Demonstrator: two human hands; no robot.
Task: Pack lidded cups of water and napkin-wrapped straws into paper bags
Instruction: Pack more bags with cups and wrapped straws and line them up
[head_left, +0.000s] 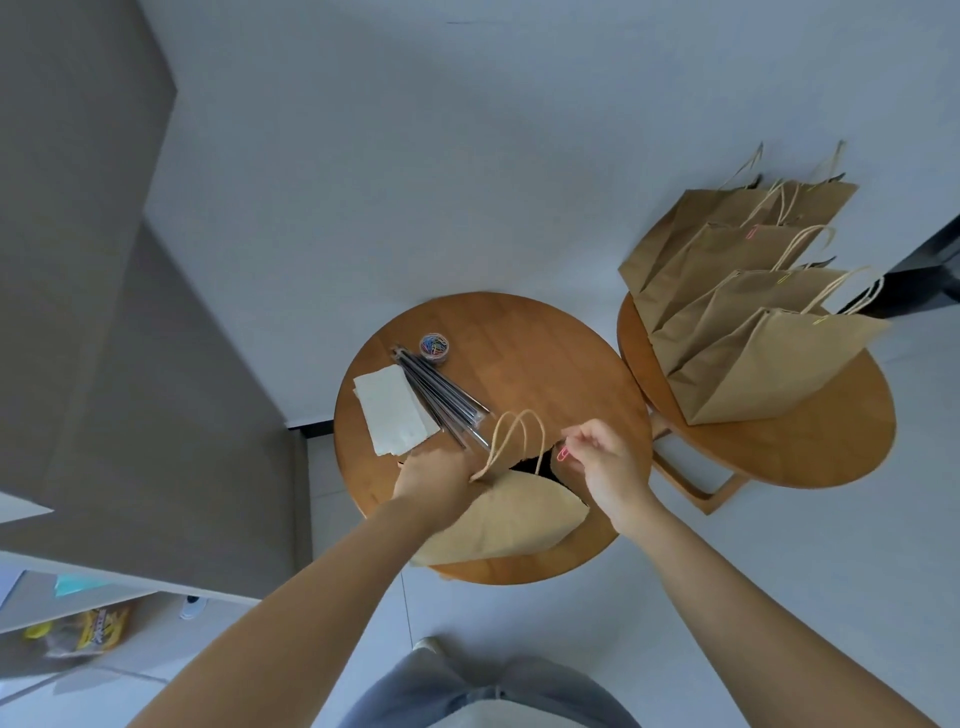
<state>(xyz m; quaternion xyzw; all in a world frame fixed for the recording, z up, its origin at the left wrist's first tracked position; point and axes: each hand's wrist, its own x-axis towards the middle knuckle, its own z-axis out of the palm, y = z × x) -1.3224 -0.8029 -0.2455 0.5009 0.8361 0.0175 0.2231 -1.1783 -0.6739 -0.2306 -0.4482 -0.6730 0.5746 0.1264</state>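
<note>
A pink clip (562, 454) is pinched in the right grip (597, 460) at the bag (506, 519) mouth, seemingly to be slid over the rim and fasten it. Across the opening, the left grip (434, 473) is clenched on the bag's top edge by the handles (511, 441), steadying it on the surface (519, 364). Beyond lie napkins (392, 410), a bundle of straws (441, 397) and one tub of clips (434, 345). Farther right, four bags (748, 312) are counted standing. No cups are seen.
</note>
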